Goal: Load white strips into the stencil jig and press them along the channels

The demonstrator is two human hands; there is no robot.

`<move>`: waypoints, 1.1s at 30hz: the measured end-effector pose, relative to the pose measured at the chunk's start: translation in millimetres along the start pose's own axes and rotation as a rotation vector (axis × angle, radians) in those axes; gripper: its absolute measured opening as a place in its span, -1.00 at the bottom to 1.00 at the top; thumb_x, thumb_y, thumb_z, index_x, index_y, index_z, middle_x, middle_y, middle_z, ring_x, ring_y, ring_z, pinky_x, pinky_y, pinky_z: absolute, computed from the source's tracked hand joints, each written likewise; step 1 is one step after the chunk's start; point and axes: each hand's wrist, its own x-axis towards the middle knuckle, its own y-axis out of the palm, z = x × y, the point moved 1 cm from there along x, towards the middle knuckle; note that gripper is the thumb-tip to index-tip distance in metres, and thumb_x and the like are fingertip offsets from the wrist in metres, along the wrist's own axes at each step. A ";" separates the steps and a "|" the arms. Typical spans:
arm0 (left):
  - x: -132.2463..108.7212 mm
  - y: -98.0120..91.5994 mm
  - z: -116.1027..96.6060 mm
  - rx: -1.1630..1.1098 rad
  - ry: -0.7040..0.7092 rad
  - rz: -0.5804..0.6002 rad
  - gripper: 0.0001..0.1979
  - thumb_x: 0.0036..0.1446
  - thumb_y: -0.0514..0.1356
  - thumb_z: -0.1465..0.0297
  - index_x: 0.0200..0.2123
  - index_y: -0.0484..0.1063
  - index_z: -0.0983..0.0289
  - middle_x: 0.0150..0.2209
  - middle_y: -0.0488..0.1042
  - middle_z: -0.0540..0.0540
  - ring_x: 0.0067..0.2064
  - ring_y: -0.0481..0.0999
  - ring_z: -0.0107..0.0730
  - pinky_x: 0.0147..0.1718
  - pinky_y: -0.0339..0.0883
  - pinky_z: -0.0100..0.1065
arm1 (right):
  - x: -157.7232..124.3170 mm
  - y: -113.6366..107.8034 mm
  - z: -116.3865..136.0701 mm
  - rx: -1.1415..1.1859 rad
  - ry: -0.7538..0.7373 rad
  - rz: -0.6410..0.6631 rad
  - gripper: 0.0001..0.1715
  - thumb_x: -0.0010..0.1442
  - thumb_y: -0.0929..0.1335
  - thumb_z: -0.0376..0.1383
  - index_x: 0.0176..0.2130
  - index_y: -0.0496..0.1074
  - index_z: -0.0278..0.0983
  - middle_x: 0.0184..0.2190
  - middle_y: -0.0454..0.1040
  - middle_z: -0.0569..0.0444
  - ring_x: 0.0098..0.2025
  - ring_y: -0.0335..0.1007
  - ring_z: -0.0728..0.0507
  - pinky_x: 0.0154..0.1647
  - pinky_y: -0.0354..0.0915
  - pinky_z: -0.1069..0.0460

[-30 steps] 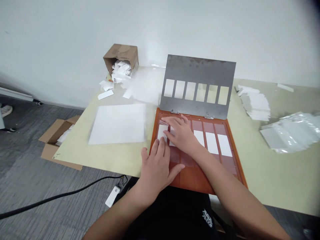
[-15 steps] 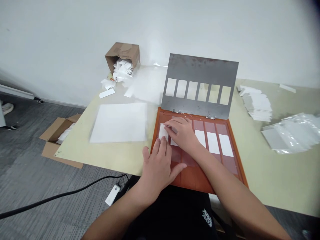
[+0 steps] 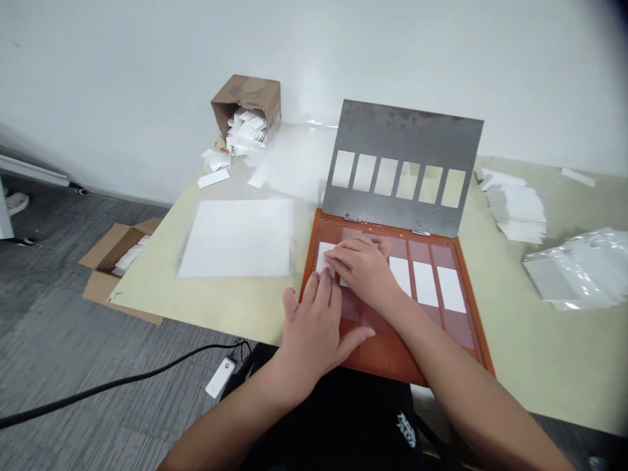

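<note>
An orange tray [image 3: 387, 353] with a hinged grey metal lid [image 3: 412, 134] lies in front of me, the lid standing up. White cards [image 3: 424, 284] rest in its slots, side by side in a row. Over the leftmost card [image 3: 324, 252], my left hand [image 3: 314, 327] stretches its fingers, the tips at the card's lower edge and the thumb out over the tray. My right hand [image 3: 366, 269] bends across the tray with thumb and fingertips pinched together at that card's right side. Whatever is between them is too small to make out. It hides part of the neighbouring slots.
Left of the tray lies a stack of translucent sheets [image 3: 238, 239]. A cardboard box [image 3: 255, 91] of white pieces stands behind it. On the right are fanned white cards [image 3: 520, 206] and clear plastic sleeves [image 3: 583, 268]. An open carton [image 3: 110, 248] sits on the floor.
The view has shifted slightly, so the tray appears farther right. My right fingertips have slid a little toward me along the leftmost card. My left hand has stayed nearly in place.
</note>
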 end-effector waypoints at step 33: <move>-3.6 4.4 2.1 -0.027 0.020 -0.127 -0.11 0.26 -0.29 -0.17 0.22 0.33 0.41 0.26 0.33 0.29 0.22 0.35 0.01 0.02 0.14 -0.01 | -5.5 -6.8 10.2 -0.205 -0.136 -0.001 -0.67 0.34 0.26 -0.39 -0.32 0.56 -0.16 -0.34 0.60 0.11 -0.16 0.38 -0.14 0.02 -0.14 -0.19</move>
